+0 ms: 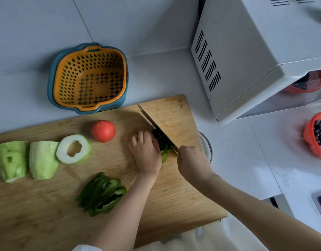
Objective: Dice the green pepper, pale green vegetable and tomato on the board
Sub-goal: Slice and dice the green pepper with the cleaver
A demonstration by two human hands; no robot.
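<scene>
On the wooden cutting board (47, 211), my left hand (146, 153) curls its fingers over a bunch of green pepper strips (163, 144), holding them down. My right hand (191, 163) grips the handle of a knife (152, 122), whose blade lies against the strips right beside my left fingers. More green pepper strips (101, 193) lie in a pile near the board's front. A whole red tomato (103, 130) sits mid-board. The pale green vegetable lies at the left as two chunks (11, 160) (43, 159) and one hollow ring (74, 148).
An orange colander in a blue basin (88, 77) stands behind the board. A white microwave (255, 57) fills the back right. A glass bowl rim (206, 144) peeks out by the board's right edge. A red basket of dark berries (317, 134) sits far right.
</scene>
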